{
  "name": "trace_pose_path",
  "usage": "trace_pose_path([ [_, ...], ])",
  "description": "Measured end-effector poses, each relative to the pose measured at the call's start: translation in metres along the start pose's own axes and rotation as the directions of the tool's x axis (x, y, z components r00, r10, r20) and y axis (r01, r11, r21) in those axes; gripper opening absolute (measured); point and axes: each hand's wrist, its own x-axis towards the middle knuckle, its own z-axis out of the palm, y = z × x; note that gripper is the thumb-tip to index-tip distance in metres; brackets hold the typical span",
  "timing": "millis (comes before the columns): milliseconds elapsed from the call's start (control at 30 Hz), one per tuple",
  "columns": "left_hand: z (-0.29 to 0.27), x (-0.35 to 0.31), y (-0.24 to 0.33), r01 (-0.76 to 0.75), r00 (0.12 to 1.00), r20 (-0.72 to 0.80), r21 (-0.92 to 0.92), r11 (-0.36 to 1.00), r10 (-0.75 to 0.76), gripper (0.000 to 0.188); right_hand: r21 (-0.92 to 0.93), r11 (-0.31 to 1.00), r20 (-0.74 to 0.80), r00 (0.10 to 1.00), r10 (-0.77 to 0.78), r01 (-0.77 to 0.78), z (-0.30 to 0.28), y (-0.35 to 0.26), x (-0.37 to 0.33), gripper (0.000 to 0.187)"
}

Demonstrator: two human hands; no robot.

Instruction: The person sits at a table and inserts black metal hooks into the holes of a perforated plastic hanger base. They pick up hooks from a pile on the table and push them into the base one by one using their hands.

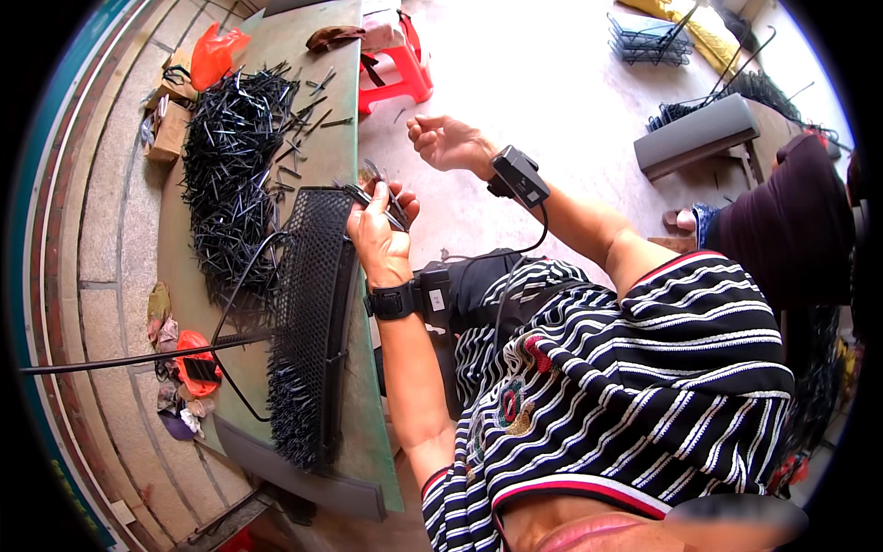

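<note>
My left hand (382, 241) is closed round several thin dark strips (397, 213), whose ends stick out between the fingers. It is beside the upper end of a long black perforated tray (317, 248), which lies along the near edge of the table. Dense rows of dark points bristle from the tray's lower end. My right hand (448, 143) is raised apart from the table, palm partly up, with its fingers curled in. Whatever those fingers may hold is hidden. Beyond the tray a large heap of similar dark strips (230, 175) covers much of the tabletop, with some scattered loose.
The greenish table (331, 147) also bears an orange plastic bag (216, 55). Cardboard boxes (168, 129) stand beside it. A black cable (138, 362) crosses from the left. A red stool (400, 74) stands past the table. Another person's dark sleeve (782, 230) is at the right.
</note>
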Motion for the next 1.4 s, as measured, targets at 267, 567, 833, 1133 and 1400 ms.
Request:
trace_pose_path([
  [267,-0.002,0.001,-0.002,-0.010,1.000,-0.011,0.041,0.999,0.011,0.013,-0.013,1.000,-0.012,1.000,-0.007,0.006,0.006,0.005,0.001,0.016],
  [567,-0.002,0.003,-0.011,0.000,1.000,0.008,0.026,1.000,0.000,0.012,-0.004,1.000,-0.009,1.000,-0.010,0.010,-0.006,0.004,0.001,0.016],
  [833,-0.026,-0.018,-0.011,-0.039,0.998,-0.043,-0.036,0.999,0.037,0.011,-0.820,0.573,0.038,0.998,0.057,-0.002,0.045,0.053,-0.017,0.027],
  [1133,-0.108,-0.069,-0.013,-0.215,0.961,-0.220,-0.204,0.955,0.169,0.015,-0.992,-0.114,0.043,0.989,0.142,0.059,0.043,0.153,0.046,0.034],
  [1400,-0.174,-0.114,-0.038,-0.391,0.775,-0.561,-0.065,0.918,0.291,0.024,-0.985,-0.053,0.147,0.956,0.255,0.166,0.033,0.244,0.089,0.020],
])
